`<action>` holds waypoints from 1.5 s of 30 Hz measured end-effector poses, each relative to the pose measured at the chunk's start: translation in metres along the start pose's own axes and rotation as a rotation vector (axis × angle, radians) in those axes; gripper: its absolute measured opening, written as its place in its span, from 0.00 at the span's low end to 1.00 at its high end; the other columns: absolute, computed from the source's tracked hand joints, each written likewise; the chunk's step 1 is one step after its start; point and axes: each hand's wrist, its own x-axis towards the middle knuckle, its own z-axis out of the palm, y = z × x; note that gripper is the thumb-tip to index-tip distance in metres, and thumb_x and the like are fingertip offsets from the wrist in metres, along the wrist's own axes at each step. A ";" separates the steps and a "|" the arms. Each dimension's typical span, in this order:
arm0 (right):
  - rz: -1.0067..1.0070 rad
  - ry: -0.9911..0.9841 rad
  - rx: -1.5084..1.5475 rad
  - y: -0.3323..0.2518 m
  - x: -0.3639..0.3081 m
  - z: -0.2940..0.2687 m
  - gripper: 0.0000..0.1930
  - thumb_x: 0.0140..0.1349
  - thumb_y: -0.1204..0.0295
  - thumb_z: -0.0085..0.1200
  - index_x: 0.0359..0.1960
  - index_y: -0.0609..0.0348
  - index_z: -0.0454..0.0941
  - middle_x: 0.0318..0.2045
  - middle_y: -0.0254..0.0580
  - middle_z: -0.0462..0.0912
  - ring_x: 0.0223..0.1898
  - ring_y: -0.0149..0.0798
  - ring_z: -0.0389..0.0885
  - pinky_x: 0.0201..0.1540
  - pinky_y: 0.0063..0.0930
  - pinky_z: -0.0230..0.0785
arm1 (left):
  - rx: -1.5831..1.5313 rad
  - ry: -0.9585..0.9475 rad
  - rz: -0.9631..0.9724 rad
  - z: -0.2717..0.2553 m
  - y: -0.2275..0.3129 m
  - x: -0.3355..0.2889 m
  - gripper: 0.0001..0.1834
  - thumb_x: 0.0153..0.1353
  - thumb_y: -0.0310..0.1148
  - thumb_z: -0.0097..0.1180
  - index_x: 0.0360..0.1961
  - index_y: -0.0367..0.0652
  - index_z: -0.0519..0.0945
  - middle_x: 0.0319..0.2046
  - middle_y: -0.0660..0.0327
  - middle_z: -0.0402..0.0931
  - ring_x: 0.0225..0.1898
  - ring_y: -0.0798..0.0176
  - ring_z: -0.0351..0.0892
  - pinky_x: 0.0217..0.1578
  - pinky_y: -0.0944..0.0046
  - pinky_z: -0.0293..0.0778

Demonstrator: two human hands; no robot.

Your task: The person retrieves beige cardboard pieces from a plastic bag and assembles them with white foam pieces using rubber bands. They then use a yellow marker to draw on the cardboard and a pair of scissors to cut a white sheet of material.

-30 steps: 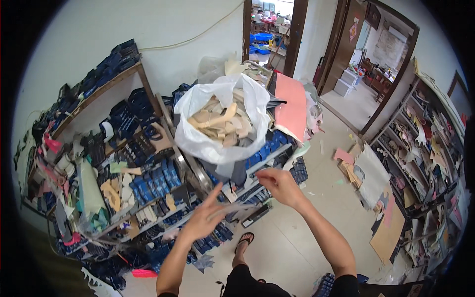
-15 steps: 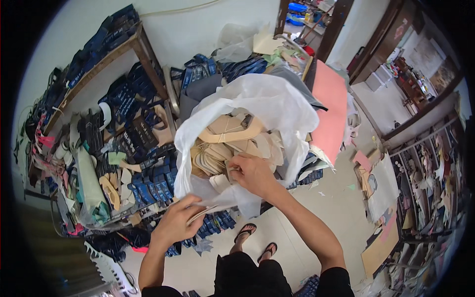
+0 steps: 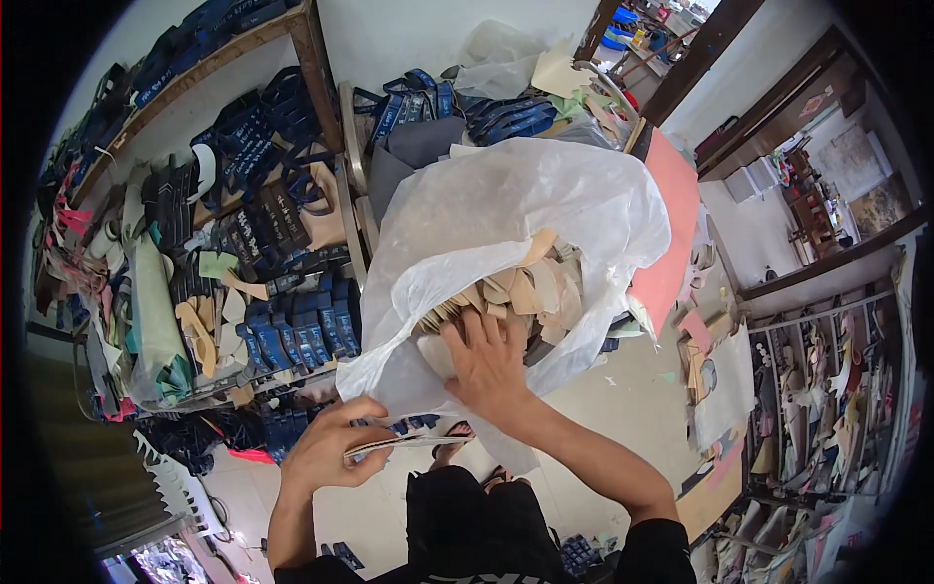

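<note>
At the centre of the frame I see the right hand (image 3: pixel 491 365) reaching into the open mouth of a large white plastic bag (image 3: pixel 506 209), fingers spread and lying flat on the tan insole pieces (image 3: pixel 530 287) packed inside; the fingers are extended, not closed around any piece. The bag fills the middle of the frame, its rim folded back, with the insole pieces stacked on edge in the opening just above the right hand. At lower centre-left, the left hand (image 3: pixel 326 448) is curled shut on a thin flat stack of insole pieces (image 3: pixel 404 445), thumb on top and fingers beneath, the stack projecting toward the right, just below the bag's lower edge. To the left of the bag, a shelf rack (image 3: pixel 263 292) holds rows of dark blue sandal straps (image 3: pixel 302 326). A pink sheet (image 3: pixel 671 224) stands just beside the bag at the right. At the lower centre, my view shows sandalled feet (image 3: pixel 486 474) on the pale floor (image 3: pixel 642 389).
</note>
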 end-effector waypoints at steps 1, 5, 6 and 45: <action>-0.025 0.067 -0.124 0.001 -0.002 0.003 0.21 0.52 0.67 0.60 0.50 0.50 0.72 0.44 0.43 0.74 0.47 0.47 0.74 0.47 0.40 0.65 | -0.005 0.006 0.007 0.001 0.001 0.002 0.11 0.44 0.29 0.66 0.32 0.38 0.87 0.33 0.55 0.79 0.34 0.54 0.82 0.35 0.60 0.76; 0.001 0.099 -0.165 0.037 0.017 0.005 0.19 0.57 0.70 0.53 0.52 0.49 0.72 0.46 0.45 0.74 0.47 0.47 0.75 0.45 0.40 0.69 | -0.032 0.024 0.009 -0.004 -0.002 0.000 0.11 0.44 0.29 0.66 0.32 0.40 0.87 0.34 0.57 0.77 0.33 0.55 0.80 0.34 0.60 0.75; -0.026 0.153 -0.169 0.051 0.028 0.005 0.19 0.57 0.70 0.53 0.53 0.50 0.72 0.46 0.46 0.75 0.47 0.48 0.75 0.46 0.41 0.70 | -0.044 0.033 0.002 -0.005 -0.003 -0.002 0.11 0.45 0.29 0.67 0.32 0.40 0.87 0.35 0.57 0.76 0.33 0.55 0.80 0.34 0.61 0.75; -0.227 0.123 -0.113 0.081 0.042 -0.013 0.42 0.40 0.58 0.73 0.61 0.50 0.69 0.46 0.38 0.76 0.52 0.43 0.71 0.59 0.42 0.60 | -0.132 0.158 0.041 0.000 0.001 0.011 0.17 0.36 0.27 0.64 0.33 0.40 0.88 0.33 0.56 0.75 0.32 0.58 0.80 0.33 0.63 0.74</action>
